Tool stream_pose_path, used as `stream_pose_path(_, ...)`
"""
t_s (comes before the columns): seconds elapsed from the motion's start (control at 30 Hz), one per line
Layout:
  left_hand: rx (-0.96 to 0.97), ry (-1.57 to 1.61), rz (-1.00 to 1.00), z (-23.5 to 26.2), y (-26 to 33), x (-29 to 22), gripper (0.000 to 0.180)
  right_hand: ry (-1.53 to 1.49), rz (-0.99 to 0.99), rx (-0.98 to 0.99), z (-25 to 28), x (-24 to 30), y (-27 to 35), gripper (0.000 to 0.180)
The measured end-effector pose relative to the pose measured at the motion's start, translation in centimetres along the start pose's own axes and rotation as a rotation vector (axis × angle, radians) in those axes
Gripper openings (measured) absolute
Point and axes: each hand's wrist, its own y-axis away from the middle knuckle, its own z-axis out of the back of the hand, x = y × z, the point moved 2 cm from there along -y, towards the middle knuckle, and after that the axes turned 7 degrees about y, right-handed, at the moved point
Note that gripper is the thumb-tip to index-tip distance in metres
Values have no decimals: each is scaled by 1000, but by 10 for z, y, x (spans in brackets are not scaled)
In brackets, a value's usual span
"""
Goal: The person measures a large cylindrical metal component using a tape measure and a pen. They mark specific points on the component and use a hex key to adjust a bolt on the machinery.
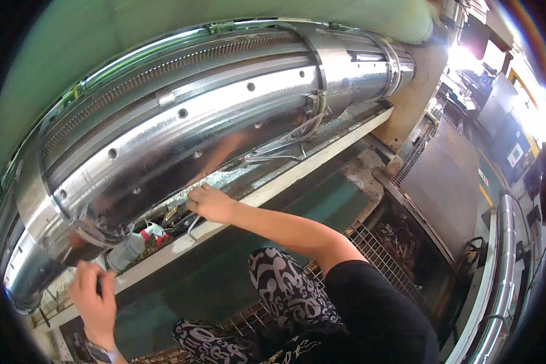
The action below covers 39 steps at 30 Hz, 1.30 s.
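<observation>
Black sleeve [376, 309] is seen closest, bottom ctr-R, w/ patterned trousers [288, 285] to its L. R forearm is stretched up & L from the sleeve, so that the R hand [209, 204] is held over the ledge [279, 187], nr the lower edge of the cyl [215, 124]. Its fingers are curled well in; whether anything is gripped can't be made out, nor whether the cyl is touched. L hand [94, 297] is raised at lower L, nr the cyl's L part; its fingers are bent loosely, w/ thumb brought close, & any small item btwn them can't be made out. Watch [99, 352] is worn on the L wrist.

Cyl is set lengthwise, lower L to upper R, behind & above the ledge; its shiny side is dotted w/ round holes & it's ringed by metal bands, w/ a toothed strip [182, 68] along the top. Pale container [126, 252] is lodged by the ledge btwn the hands, w/ a red-&-white item [153, 233] just beside it. Bent rod [193, 227] is seen just below the R hand. Green housing [224, 9] is set above; grating [376, 249] & metal plate [440, 176] are seen at R.
</observation>
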Motion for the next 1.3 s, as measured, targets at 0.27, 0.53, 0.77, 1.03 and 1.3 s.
stream_pose_path(0.27, 335, 313, 37, -90, 11, -14, 34, -661, -298, 530, 53, 52, 149, 16)
stream_pose_path(0.53, 369, -1, -243, -235, -26, -65, 31, -928, -910, 304, 125, 72, 258, 23)
stream_pose_path(0.77, 435, -181, -204, -350, -61, -58, 20, -747, -1165, 18, 187, 74, 268, 19)
stream_pose_path(1.03, 479, -93, -215, -347, -74, -52, 17, -495, -1327, 15, 234, 75, 293, 24)
stream_pose_path(1.3, 356, -99, -246, -352, -68, -50, 14, -626, -1400, -101, 268, 25, 288, 24)
